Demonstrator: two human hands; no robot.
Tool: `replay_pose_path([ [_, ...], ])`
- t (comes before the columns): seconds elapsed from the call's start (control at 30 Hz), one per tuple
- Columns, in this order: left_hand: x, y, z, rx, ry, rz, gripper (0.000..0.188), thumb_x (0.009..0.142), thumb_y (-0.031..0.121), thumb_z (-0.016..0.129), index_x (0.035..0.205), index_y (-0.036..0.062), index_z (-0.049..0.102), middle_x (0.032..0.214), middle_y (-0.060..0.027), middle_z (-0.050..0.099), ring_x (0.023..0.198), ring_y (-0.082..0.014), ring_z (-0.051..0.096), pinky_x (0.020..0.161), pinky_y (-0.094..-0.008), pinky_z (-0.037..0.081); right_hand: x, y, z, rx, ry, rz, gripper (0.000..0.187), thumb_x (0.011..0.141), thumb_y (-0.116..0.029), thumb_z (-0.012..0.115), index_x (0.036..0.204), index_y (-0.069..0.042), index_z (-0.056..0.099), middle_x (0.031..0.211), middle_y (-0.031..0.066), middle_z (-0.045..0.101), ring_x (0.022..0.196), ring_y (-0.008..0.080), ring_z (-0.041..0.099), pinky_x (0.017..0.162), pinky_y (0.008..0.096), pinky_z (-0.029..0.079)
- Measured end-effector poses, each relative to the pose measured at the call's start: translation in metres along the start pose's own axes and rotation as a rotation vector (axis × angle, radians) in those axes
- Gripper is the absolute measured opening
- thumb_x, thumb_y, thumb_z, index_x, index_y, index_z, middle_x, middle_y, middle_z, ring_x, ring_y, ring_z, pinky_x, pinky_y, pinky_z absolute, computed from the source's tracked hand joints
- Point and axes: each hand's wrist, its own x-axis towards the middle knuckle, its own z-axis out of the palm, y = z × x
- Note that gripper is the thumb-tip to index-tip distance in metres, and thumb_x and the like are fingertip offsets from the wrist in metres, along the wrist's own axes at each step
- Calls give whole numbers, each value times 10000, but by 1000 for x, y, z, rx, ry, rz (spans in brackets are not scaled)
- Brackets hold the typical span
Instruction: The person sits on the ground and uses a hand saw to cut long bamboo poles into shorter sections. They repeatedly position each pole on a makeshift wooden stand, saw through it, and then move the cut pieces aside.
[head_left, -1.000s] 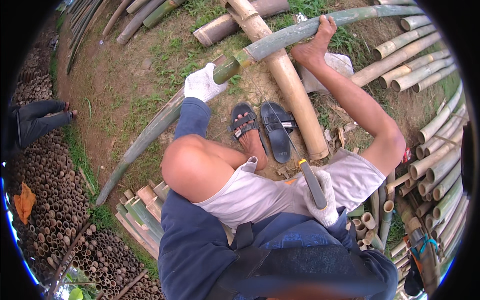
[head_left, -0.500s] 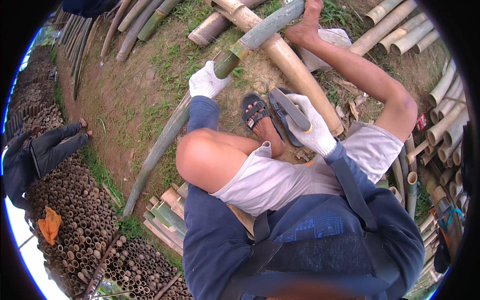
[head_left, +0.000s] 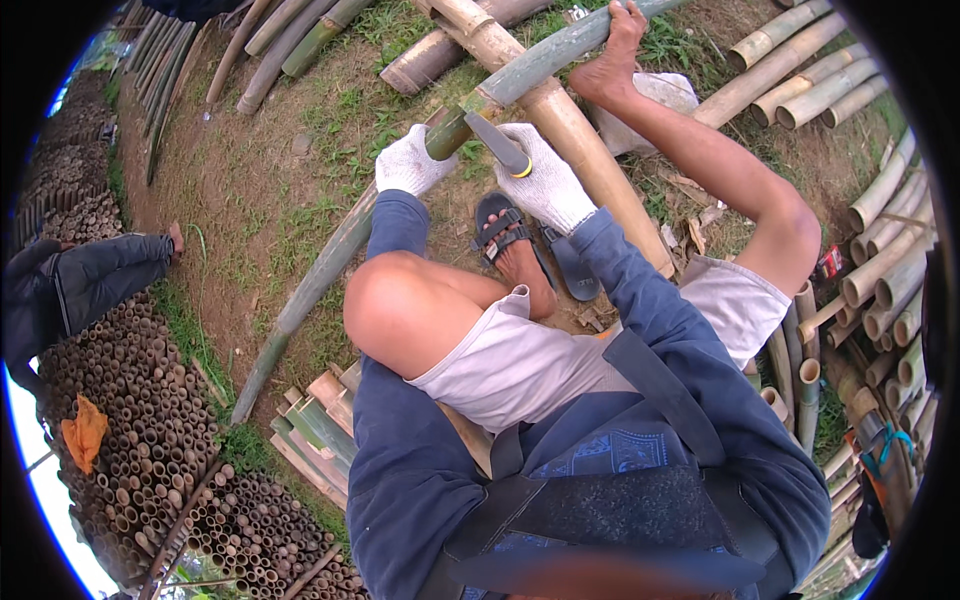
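My left hand [head_left: 414,162], in a white knit glove, is wrapped around a green bamboo pole [head_left: 550,62]. The pole slants up to the right across a thick tan bamboo pole [head_left: 600,165], and my bare foot [head_left: 612,62] rests on it. My gloved right hand [head_left: 546,180] is closed on a hand tool with a grey blade [head_left: 497,143] and a yellow band; its handle is hidden. Knife or saw, I cannot tell. The blade's tip is at the pole near a pale node, just right of my left hand; contact is unclear.
A long grey-green pole [head_left: 305,300] runs down left from my left hand. Cut bamboo stacks lie at left [head_left: 150,440] and right [head_left: 900,270]. Another person [head_left: 80,280] is at far left. A sandal [head_left: 572,262] lies beside my sandalled foot [head_left: 510,240].
My right hand has moved up and left with the bladed tool, from above the loose sandal to the green bamboo pole. My left hand keeps its hold in nearly the same place.
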Motion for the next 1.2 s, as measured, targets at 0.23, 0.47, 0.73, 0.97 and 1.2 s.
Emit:
replay_pose_path([
  [0.23, 0, 2, 8, -82, -16, -3, 670, 830, 596, 876, 1317, 162, 725, 1105, -197, 839, 1032, -410, 815, 938, -518, 632, -203, -107, -143, -236, -103, 224, 593, 911, 50, 764, 1477, -7, 596, 1363, 225, 702, 1273, 392, 731, 1081, 434, 574],
  [0.47, -6, 10, 0, -43, -32, -53, 636, 830, 567, 877, 1299, 161, 741, 1130, -195, 837, 1069, -417, 807, 959, -520, 626, -51, -37, -47, -59, -38, 115, 497, 952, -125, 749, 1433, -100, 625, 1353, 210, 703, 1271, 443, 686, 1067, 485, 589],
  [0.73, -1, 17, -10, -74, -33, -46, 634, 824, 532, 882, 1303, 142, 737, 1134, -224, 833, 1088, -448, 799, 956, -522, 626, -93, -29, -57, -14, 35, 3, 522, 946, -109, 776, 1448, -103, 633, 1291, 202, 701, 1148, 436, 723, 980, 468, 600],
  [0.97, 0, 8, 3, -172, 149, 91, 504, 792, 476, 877, 1157, 144, 772, 1001, -207, 828, 965, -447, 803, 872, -538, 631, -199, -102, -136, -109, -86, 300, 639, 881, 48, 770, 1487, -79, 610, 1354, 199, 722, 1229, 397, 743, 1042, 433, 590],
  [1.2, 1, 11, -3, -30, -10, -73, 703, 779, 548, 903, 1324, 140, 729, 1102, -199, 836, 1055, -425, 806, 953, -515, 628, -4, 19, -2, -43, -36, 5, 516, 953, -210, 781, 1427, -122, 599, 1293, 239, 713, 1228, 463, 705, 1025, 530, 596],
])
